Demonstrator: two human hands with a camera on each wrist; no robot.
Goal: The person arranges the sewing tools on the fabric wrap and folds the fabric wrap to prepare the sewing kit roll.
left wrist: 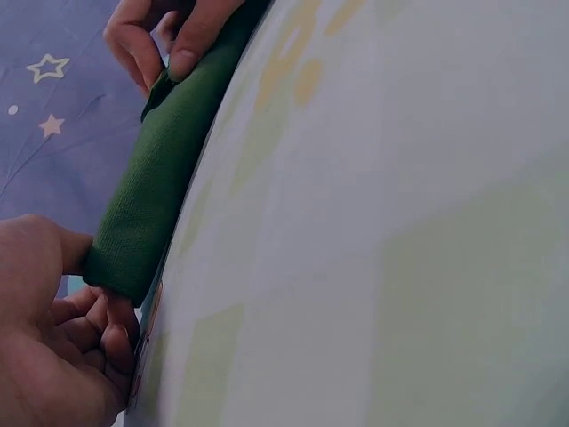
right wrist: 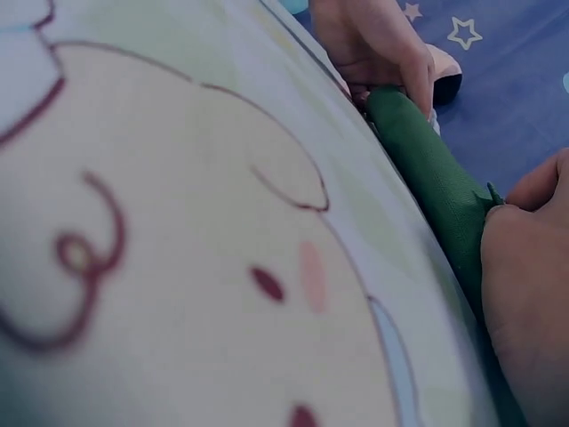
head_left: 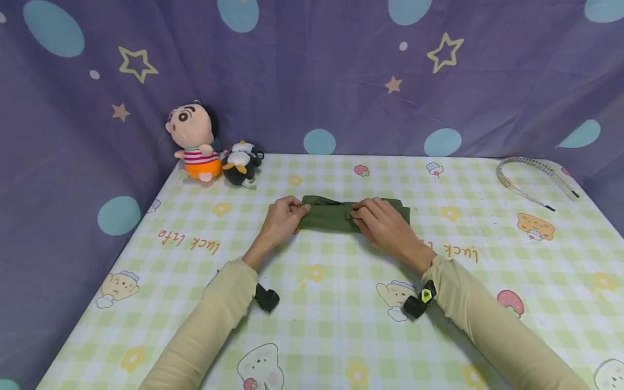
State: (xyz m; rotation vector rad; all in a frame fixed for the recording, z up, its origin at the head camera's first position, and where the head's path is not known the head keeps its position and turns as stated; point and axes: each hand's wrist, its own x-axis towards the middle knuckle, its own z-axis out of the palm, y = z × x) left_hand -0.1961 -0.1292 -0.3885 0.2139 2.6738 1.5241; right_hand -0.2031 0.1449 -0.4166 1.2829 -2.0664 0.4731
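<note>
A dark green folded cloth bundle [head_left: 327, 218] lies lengthwise across the middle of the table; what kind of cloth article it is, I cannot tell. At its left end my left hand [head_left: 285, 218] pinches it, thumb on top and fingers underneath, as the left wrist view also shows. My right hand [head_left: 385, 225] lies over the right half and pinches a small raised flap near the middle between thumb and fingers. Part of the bundle's right side is hidden beneath that hand. In the right wrist view the green roll [right wrist: 427, 169] runs between both hands.
A plush doll [head_left: 194, 142] in orange shorts and a small penguin plush [head_left: 241, 163] stand at the back left. At the far right lies a metallic headband [head_left: 507, 174]. A checked, printed cloth [head_left: 312, 325] covers the table, and a purple curtain [head_left: 312, 81] hangs behind.
</note>
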